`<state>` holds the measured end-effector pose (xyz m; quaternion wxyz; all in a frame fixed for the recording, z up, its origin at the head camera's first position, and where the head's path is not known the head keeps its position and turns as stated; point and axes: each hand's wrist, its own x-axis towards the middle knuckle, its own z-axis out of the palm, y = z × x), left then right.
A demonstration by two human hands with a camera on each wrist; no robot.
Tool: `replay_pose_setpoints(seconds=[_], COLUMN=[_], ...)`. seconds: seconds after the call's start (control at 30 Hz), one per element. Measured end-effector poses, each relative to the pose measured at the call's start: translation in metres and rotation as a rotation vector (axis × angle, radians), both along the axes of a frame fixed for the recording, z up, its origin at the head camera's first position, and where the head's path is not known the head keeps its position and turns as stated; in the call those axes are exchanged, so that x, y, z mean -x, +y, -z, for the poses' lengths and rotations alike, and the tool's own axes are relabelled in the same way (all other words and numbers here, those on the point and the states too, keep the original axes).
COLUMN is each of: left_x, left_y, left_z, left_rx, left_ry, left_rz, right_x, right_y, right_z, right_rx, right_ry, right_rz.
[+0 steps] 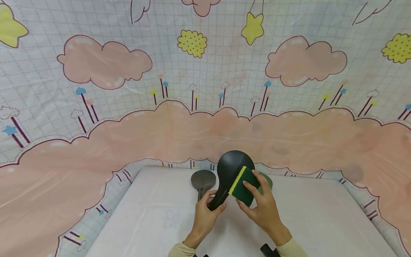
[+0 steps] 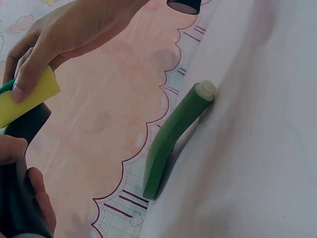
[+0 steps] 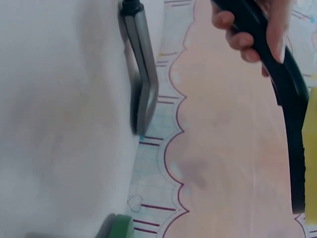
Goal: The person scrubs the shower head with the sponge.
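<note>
My left hand [image 1: 204,217] grips a black handheld shower head [image 1: 232,166] by the lower end of its handle, its round head raised and tilted up. In my right hand [image 1: 265,210] is a scouring sponge [image 1: 246,187], dark green on one side and yellow on the other. Fingers and thumb pinch the sponge by its edges. Its yellow side [image 2: 34,103] lies along the black shower head in the left wrist view. From the right wrist, the left fingers [image 3: 242,40] show curled round the black handle, with the sponge at the frame's right edge.
Behind the left hand a grey shower head [image 1: 203,179] lies on the white table [image 1: 154,210]. A green shower head [image 2: 171,136] lies on the right, partly hidden behind the right hand in the head view. A patterned cloth [image 1: 205,135] hangs around the table's back and sides.
</note>
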<state>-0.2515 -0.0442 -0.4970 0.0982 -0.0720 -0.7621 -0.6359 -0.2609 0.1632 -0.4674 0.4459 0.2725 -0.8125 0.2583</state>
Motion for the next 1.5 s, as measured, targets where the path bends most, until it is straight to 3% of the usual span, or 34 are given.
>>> replay_pose_setpoints(seconds=[0.2,0.53,0.63,0.87,1.17,1.5], left_x=[-0.004,-0.007,-0.008,-0.006,-0.002,-0.006], left_y=[-0.004,-0.012,-0.013,-0.011,-0.004,-0.006], left_z=[-0.001,0.004,0.005,0.004,0.005,0.003], left_rx=[-0.012,-0.016,-0.003,0.009,0.019,0.037], left_ry=[0.014,0.050,0.056,0.067,0.028,0.039], left_rz=[0.023,0.029,0.026,0.029,0.042,0.047], right_x=[0.006,0.010,0.008,0.003,-0.005,-0.004], right_y=[0.009,0.021,0.021,0.013,0.000,0.004], right_z=[-0.002,-0.008,-0.008,-0.004,0.000,-0.005], right_rx=[0.020,0.073,0.074,0.051,-0.019,-0.035], right_ry=[0.019,-0.100,-0.097,-0.049,0.007,0.054], right_rz=[-0.003,0.031,0.024,-0.023,-0.045,-0.061])
